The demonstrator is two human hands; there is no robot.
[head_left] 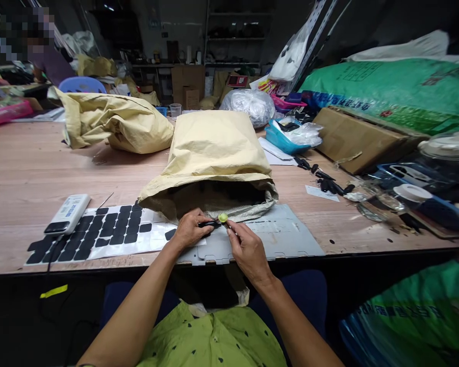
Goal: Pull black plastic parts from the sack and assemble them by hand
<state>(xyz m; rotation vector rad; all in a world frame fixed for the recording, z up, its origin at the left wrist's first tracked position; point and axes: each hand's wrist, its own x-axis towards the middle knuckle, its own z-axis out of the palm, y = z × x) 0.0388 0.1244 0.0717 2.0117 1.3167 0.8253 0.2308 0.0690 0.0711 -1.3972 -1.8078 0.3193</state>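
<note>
My left hand (192, 229) is closed, pinching a small black part (207, 223) whose kind I cannot make out. Closed fingers of my right hand (248, 248) grip a thin, dark, stick-like tool (233, 230). Between the fingertips of both hands sits a small yellow-green round piece (223, 218); I cannot tell which hand bears it. Just beyond them lies a cream woven sack (218, 142), its mouth gaping toward me with dark contents inside. Under my hands is a grey flat board (286, 239) at the table's front edge.
Left stands a white power bank (68, 215) with a cable, beside a sheet of black stickers (117, 224). Another cream sack (118, 122) lies behind. Rightward are black parts (325, 183), a cardboard box (359, 137), clear jars and a green sack (382, 92). A person (51, 61) is far left.
</note>
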